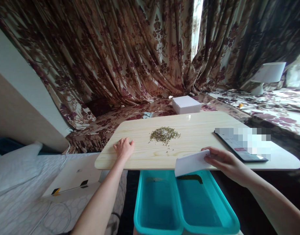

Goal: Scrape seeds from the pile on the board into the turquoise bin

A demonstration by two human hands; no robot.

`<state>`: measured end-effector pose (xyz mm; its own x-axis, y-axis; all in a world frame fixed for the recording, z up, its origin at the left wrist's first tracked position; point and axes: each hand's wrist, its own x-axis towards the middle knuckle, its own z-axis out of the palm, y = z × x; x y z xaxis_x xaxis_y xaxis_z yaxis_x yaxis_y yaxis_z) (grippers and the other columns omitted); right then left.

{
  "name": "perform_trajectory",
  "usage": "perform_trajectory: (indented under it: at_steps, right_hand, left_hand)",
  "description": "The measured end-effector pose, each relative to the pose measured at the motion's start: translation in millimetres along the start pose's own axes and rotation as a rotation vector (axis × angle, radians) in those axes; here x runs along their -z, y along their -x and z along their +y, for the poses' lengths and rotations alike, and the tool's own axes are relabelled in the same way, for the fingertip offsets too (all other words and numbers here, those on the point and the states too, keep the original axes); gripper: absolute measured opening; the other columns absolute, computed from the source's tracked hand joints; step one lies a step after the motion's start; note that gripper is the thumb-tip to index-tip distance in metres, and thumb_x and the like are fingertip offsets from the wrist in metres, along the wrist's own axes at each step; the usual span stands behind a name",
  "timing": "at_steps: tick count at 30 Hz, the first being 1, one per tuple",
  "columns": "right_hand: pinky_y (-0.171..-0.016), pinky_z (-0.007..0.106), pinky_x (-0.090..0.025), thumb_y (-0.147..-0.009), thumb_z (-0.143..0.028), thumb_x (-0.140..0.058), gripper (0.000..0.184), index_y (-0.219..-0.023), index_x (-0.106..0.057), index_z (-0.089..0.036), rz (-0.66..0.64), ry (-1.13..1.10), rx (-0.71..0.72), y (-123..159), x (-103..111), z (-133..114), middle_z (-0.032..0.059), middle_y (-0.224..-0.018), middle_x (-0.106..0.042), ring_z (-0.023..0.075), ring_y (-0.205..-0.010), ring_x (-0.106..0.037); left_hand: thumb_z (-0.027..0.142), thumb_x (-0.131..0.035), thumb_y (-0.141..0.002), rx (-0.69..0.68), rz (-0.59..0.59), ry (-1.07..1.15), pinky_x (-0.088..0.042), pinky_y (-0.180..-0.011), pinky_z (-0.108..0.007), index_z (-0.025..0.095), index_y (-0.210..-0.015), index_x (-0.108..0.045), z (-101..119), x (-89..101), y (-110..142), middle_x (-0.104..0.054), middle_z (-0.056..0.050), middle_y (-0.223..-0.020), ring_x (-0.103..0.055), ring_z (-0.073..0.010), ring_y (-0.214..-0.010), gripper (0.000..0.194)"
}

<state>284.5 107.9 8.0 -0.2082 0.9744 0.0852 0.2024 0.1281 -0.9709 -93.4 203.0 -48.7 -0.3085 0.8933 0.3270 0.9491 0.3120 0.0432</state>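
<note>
My right hand (220, 160) grips a stiff white card (192, 163) by its right end. The card is tilted over the table's near edge, above the right compartment of a teal two-compartment bin (201, 209). A dark green strip of small grains (192, 178) lies at the far end of that compartment. My left hand (124, 148) rests on the left part of the wood-grain table (137, 130), holding nothing, with thumb and little finger apart. Between the hands, farther back, spreads a loose pile of mixed green and whitish small grains or beans (164, 134).
A tablet (243, 147) lies at the table's right side. Behind the table are a white box (186, 103) and a folded cloth (147, 115). A white lamp (269, 73) stands at the far right. On the bed at left is an opened flat carton (73, 176).
</note>
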Motion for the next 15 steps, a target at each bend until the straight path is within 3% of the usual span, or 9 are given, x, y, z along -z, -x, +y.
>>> perform_trajectory:
  at_steps: [3, 8, 15]
  right_hand:
    - [-0.064, 0.032, -0.052, -0.063, -0.047, -0.067, 0.035, -0.086, -0.064, -0.020, -0.010, 0.019, 0.030, 2.8, -0.7, -2.7, 0.0071, -0.079, -0.068, 0.0230, -0.074, -0.062]
    - [-0.064, 0.028, -0.049, -0.066, -0.044, -0.064, 0.031, -0.084, -0.062, -0.019, 0.166, 0.051, 0.200, -24.7, -10.4, -11.7, 0.0057, -0.076, -0.067, 0.0195, -0.072, -0.060]
    - [-0.053, 0.023, -0.042, -0.071, -0.030, -0.055, 0.017, -0.082, -0.061, -0.019, 0.130, 0.091, 0.278, -72.0, -31.1, -1.6, 0.0003, -0.067, -0.062, 0.0141, -0.061, -0.055]
  left_hand:
    - [0.036, -0.050, -0.087, -0.021, 0.016, -0.009, -0.042, -0.087, -0.045, 0.017, -0.112, -0.052, 0.3, 1.1, 1.1, -0.052, -0.007, -0.117, -0.052, -0.0216, -0.103, 0.031]
    - [0.035, -0.050, -0.088, -0.076, 0.050, -0.032, -0.043, -0.086, -0.043, 0.018, -0.110, -0.053, 1.1, 2.3, 2.5, -0.053, -0.007, -0.115, -0.053, -0.0205, -0.101, 0.029]
    - [0.035, -0.050, -0.087, -0.088, 0.071, -0.058, -0.045, -0.084, -0.042, 0.017, -0.109, -0.053, -0.3, -2.1, 0.1, -0.054, -0.007, -0.113, -0.054, -0.0198, -0.098, 0.028]
